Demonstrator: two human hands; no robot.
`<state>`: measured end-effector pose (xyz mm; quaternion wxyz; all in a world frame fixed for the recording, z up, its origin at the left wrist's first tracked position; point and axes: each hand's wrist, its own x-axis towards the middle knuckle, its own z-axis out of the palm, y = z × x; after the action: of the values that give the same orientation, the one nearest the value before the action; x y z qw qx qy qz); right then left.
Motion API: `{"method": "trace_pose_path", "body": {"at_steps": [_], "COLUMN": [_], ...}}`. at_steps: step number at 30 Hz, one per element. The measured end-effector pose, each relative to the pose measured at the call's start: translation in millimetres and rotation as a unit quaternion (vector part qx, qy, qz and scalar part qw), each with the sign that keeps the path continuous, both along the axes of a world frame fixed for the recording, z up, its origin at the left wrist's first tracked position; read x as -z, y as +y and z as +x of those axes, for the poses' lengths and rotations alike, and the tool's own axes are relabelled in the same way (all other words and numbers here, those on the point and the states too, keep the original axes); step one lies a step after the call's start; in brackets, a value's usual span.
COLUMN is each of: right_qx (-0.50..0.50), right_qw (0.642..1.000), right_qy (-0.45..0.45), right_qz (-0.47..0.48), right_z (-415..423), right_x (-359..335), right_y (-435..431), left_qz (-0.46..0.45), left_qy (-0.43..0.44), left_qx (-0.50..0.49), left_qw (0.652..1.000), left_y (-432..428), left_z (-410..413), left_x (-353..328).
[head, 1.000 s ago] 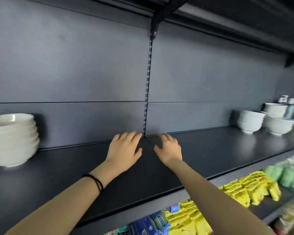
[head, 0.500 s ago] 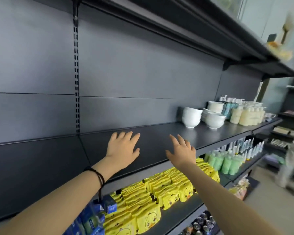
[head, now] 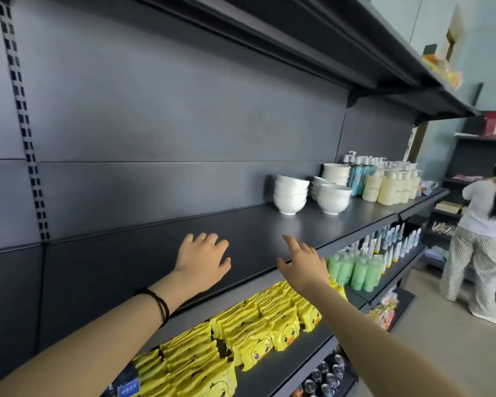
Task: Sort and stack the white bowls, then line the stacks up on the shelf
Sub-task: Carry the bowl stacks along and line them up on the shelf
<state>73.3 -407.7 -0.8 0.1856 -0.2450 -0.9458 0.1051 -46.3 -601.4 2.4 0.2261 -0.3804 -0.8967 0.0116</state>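
Observation:
Three stacks of white bowls stand far right on the dark shelf (head: 161, 247): a tall stack (head: 290, 194), a wider one (head: 333, 195) in front, and a cream stack (head: 336, 173) at the back. My left hand (head: 202, 257) hovers over the bare shelf, fingers spread, holding nothing. My right hand (head: 304, 260) reaches out over the shelf's front edge, fingers apart and empty, well short of the bowls.
Pump bottles (head: 390, 184) crowd the shelf right of the bowls. Yellow duck packets (head: 258, 330) and green bottles (head: 355, 267) fill the shelf below. A person (head: 481, 239) stands in the aisle at right, facing another shelf.
The view has swung right; the big bowl stack at left has left the frame and the right-hand stacks look nearer. Both hands have shifted right along the shelf, still empty.

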Motion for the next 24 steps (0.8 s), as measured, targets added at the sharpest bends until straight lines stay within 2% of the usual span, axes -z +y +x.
{"method": "trace_pose_path", "body": {"at_steps": [4,12,18,22,24], "right_qx": [0.008,0.037,0.023,-0.019,-0.057], "right_qw": [1.0,0.999,0.998,0.993,0.983], "right_qy": [-0.001,0.003,0.059,0.109,0.158], "right_qz": [0.009,0.019,0.002,-0.047,-0.077], "right_z": [-22,-98,-145,-172,-182], "right_x": [3,-20,-17,-1,4], "right_y": [50,167,224,250,262], "left_qz": [0.001,0.038,0.047,0.051,0.098], "left_qy": [-0.004,0.041,0.059,0.036,0.0], "left_qx": [0.011,0.051,0.038,0.029,0.031], "left_qw": [1.0,0.997,0.996,0.998,0.995], "left_y": [45,140,211,246,263], "left_z": [-32,-113,-143,-162,-171], "left_x": [2,-24,-27,-23,-27]}}
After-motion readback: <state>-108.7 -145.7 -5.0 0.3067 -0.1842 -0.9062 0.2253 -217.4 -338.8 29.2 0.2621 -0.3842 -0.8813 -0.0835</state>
